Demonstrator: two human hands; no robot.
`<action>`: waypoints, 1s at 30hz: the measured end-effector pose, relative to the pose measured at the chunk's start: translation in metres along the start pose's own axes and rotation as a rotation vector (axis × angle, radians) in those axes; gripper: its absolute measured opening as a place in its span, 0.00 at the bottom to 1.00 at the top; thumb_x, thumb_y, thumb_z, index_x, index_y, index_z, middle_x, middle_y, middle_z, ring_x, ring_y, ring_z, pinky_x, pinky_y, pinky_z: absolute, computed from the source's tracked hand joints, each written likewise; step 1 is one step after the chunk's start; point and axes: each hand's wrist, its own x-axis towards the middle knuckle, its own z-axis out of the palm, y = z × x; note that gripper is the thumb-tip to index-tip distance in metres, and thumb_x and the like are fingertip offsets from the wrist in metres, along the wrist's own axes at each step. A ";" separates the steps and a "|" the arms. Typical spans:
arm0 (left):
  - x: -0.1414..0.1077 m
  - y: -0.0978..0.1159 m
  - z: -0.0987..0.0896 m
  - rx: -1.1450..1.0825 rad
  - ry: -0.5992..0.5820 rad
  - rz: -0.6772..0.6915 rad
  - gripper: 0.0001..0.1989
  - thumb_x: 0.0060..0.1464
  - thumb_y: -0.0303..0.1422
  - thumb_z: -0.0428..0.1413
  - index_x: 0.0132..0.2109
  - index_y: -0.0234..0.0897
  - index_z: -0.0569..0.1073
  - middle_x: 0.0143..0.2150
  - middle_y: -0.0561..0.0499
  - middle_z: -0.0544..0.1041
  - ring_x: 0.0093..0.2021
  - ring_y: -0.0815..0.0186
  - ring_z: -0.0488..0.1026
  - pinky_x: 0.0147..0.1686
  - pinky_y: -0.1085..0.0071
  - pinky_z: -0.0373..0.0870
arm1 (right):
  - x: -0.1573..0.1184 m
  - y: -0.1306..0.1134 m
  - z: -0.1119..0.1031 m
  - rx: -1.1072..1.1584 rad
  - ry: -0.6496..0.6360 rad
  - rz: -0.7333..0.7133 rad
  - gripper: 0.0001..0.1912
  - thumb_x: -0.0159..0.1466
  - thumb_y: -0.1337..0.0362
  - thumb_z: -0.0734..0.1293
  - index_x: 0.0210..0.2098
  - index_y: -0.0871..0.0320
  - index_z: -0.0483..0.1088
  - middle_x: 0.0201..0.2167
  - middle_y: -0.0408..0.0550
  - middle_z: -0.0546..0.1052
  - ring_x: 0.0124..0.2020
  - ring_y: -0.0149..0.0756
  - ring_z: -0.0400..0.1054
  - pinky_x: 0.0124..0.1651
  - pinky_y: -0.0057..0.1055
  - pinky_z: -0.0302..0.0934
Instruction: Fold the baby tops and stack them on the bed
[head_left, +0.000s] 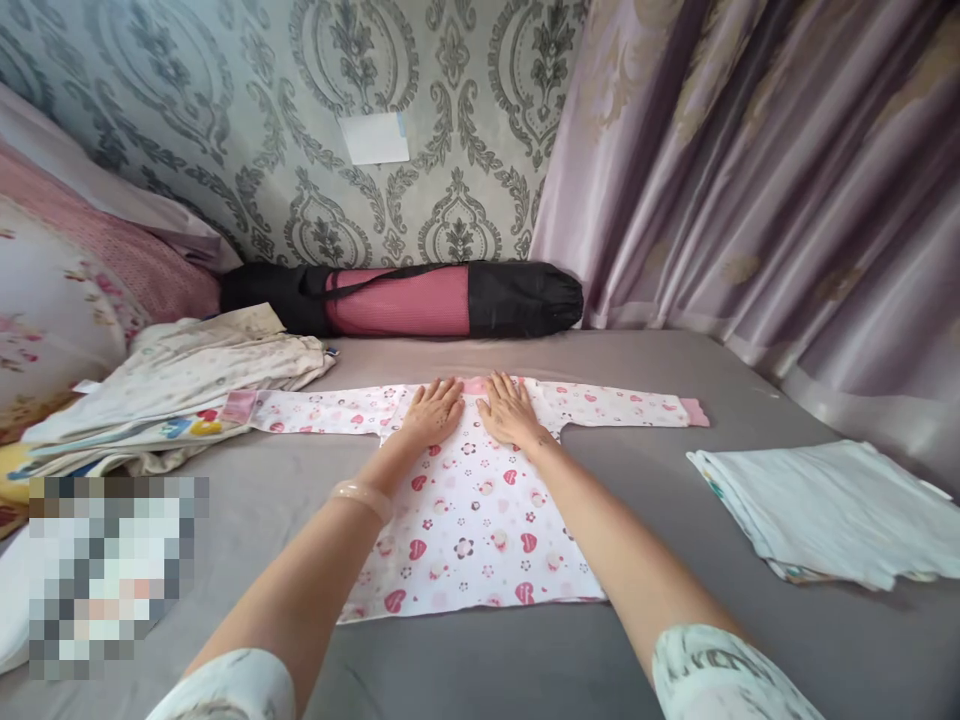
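A white long-sleeved child's shirt (480,530) with pink and red hearts and flowers lies flat on the grey bed sheet. Its sleeves stretch out to both sides and end in pink cuffs; the pink neckline points away from me. My left hand (433,412) rests palm down on the shirt just left of the neckline, fingers extended. On the other side of the neckline my right hand (507,408) lies flat too, fingers pointing away from me. Neither hand grips the cloth. The left cuff touches a pile of clothes.
Piled light-coloured clothes (187,375) lie at the left, near a flowered pillow (52,290). Folded pale blue clothes (832,510) sit at the right. A rolled pink mat in a black bag (525,300) lies along the patterned wall. Purple curtains (750,150) hang on the right.
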 end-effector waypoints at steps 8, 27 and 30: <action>-0.006 0.027 -0.012 0.058 0.080 0.068 0.27 0.68 0.38 0.34 0.67 0.32 0.59 0.71 0.42 0.55 0.71 0.57 0.48 0.68 0.53 0.43 | -0.009 0.019 -0.031 0.094 -0.003 0.117 0.33 0.70 0.59 0.44 0.71 0.69 0.43 0.73 0.55 0.39 0.72 0.41 0.32 0.70 0.43 0.32; -0.012 0.030 0.011 0.007 0.157 -0.157 0.34 0.66 0.46 0.31 0.70 0.31 0.52 0.72 0.37 0.51 0.72 0.50 0.43 0.68 0.49 0.39 | -0.035 0.052 -0.036 0.047 -0.003 0.330 0.32 0.71 0.54 0.43 0.70 0.62 0.47 0.72 0.56 0.44 0.72 0.47 0.35 0.69 0.51 0.31; -0.010 0.030 0.013 -0.003 0.091 -0.222 0.37 0.64 0.49 0.34 0.70 0.28 0.51 0.71 0.33 0.50 0.71 0.44 0.44 0.66 0.44 0.42 | -0.038 0.056 -0.027 0.021 -0.017 0.350 0.32 0.72 0.54 0.44 0.71 0.60 0.46 0.72 0.56 0.45 0.72 0.50 0.35 0.69 0.53 0.33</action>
